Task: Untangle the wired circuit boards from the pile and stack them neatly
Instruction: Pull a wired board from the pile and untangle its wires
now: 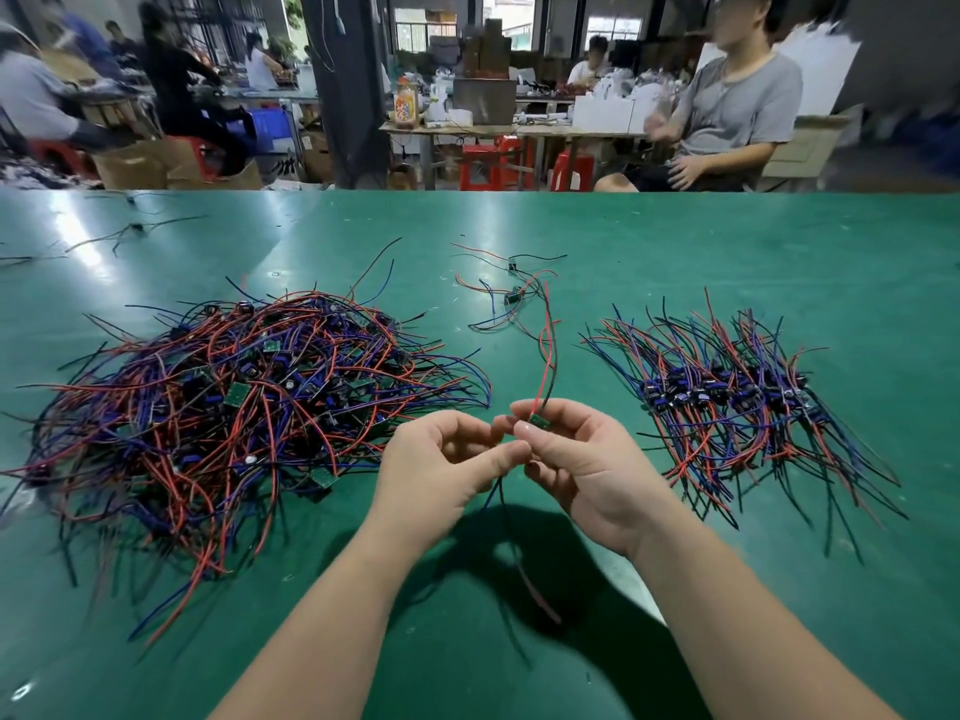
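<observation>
A big tangled pile of small green circuit boards with red, blue and black wires lies on the left of the green table. On the right lies an ordered stack of boards with their wires fanned out. Between them, above the table, my right hand pinches one small green board; its red and black wires rise upward and other wires hang below. My left hand pinches the same board's lower wires just left of the right fingertips.
A few loose wired boards lie at mid-table behind my hands. Stray wires sit at the far left. Beyond the table's far edge a person in a grey shirt sits, with other workers, red stools and boxes behind.
</observation>
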A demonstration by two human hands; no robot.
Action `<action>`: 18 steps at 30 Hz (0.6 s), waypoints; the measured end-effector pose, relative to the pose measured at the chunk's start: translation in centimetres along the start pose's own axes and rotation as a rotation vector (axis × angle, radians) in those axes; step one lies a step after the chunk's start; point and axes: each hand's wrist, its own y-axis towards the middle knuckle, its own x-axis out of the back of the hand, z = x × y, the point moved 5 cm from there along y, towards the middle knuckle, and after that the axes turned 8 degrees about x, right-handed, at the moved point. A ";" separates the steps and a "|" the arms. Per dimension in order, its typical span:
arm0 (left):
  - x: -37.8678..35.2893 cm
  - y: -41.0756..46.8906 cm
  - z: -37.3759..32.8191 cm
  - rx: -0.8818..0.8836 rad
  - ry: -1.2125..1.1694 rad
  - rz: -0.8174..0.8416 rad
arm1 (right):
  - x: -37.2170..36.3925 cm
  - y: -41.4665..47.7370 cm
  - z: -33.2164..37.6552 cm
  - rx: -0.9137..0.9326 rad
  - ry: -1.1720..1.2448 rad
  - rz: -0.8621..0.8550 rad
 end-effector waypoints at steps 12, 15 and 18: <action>-2.5 -1.2 1.3 0.463 -0.352 0.467 | 0.9 0.1 1.5 0.040 0.010 0.061; -2.7 -0.9 1.3 0.465 -0.306 0.420 | 1.0 0.3 1.2 0.057 -0.058 0.009; -1.8 -0.3 1.4 0.469 -0.364 0.276 | 1.7 0.6 0.8 0.076 -0.212 -0.102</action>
